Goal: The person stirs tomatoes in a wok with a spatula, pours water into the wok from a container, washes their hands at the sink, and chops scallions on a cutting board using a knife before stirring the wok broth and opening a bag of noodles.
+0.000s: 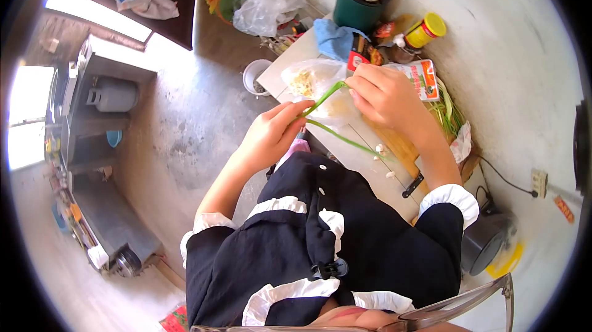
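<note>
A long green onion is stretched between my two hands in the head view, over the tiled counter's edge. My left hand has its fingers closed round the lower part, and a thin green leaf trails from there to the right. Fingertips of my right hand pinch the upper end. Behind the onion lies a clear plastic bag with pale yellowish food in it. Under my right forearm is a wooden cutting board, partly hidden, beside a black knife handle. White garlic pieces lie nearby.
Along the wall stand a dark green utensil holder, a blue cloth and a yellow-lidded jar. More green onions lie at the right. A white bucket is on the floor beside the counter.
</note>
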`<state>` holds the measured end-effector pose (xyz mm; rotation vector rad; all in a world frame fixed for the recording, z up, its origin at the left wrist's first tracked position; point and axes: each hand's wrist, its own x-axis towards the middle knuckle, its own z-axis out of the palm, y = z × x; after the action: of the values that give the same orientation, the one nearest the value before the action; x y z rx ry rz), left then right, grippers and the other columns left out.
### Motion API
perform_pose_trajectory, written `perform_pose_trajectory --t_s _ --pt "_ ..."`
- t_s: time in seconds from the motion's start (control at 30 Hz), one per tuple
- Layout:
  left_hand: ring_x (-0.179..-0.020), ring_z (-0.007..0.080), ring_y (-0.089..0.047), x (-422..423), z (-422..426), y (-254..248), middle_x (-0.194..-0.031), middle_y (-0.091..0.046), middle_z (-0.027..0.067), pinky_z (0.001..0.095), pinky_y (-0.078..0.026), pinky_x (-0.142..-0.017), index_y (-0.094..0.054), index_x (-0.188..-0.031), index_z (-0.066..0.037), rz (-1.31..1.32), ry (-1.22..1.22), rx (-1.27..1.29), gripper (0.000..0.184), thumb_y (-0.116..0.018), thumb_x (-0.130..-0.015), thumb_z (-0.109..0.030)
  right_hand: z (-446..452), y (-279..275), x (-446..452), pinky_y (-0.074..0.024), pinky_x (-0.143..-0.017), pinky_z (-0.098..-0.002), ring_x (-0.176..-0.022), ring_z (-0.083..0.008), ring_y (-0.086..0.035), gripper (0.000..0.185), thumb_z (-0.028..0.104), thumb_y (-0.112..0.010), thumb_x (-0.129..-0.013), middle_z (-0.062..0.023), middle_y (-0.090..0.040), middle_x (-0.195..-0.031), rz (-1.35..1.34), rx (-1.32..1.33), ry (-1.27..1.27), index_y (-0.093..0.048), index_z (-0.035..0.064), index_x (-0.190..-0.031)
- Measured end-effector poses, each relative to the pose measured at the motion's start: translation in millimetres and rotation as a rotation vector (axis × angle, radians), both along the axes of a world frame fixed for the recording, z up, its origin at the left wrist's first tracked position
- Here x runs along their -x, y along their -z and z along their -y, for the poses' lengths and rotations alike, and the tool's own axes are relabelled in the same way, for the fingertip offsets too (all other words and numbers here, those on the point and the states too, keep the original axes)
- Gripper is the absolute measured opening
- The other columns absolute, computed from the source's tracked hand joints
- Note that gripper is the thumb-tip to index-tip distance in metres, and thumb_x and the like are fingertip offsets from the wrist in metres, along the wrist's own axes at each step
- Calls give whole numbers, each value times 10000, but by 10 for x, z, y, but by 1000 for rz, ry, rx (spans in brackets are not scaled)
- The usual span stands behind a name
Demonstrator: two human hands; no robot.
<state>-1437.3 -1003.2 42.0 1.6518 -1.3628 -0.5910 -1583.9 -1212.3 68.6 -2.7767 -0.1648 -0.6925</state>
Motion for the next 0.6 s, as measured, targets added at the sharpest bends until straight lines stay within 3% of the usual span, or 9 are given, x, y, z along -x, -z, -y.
perform_pose_trajectory --t_s 0.27,0.37,0.6 --pt "-659 272 -563 -471 -418 58 -789 -568 141 332 -454 -607 -600 -1086 26 50 -142 -7 222 -581 -866 -1 -305 -25 -682 -497 -618 -329 -740 -216 -613 207 132 -667 -743 -58 -577 -834 -50 102 -56 -609 24 -910" --pt "-654 272 -564 -668 -559 28 -784 -568 144 328 -452 -607 -603 -1068 26 28 -150 -28 211 -585 -859 -1 -400 -9 -942 -491 -594 -328 -718 -207 -608 208 122 -649 -715 -52 -572 -805 -24 149 -219 -604 34 -898" --pt "-624 246 -557 -1016 -826 221 -752 -579 130 307 -437 -576 -642 -978 28 -50 -185 1 139 -592 -851 0 -605 193 -1398 -487 -564 -318 -685 -187 -612 182 121 -650 -675 -38 -571 -772 -49 237 -203 -583 74 -838"
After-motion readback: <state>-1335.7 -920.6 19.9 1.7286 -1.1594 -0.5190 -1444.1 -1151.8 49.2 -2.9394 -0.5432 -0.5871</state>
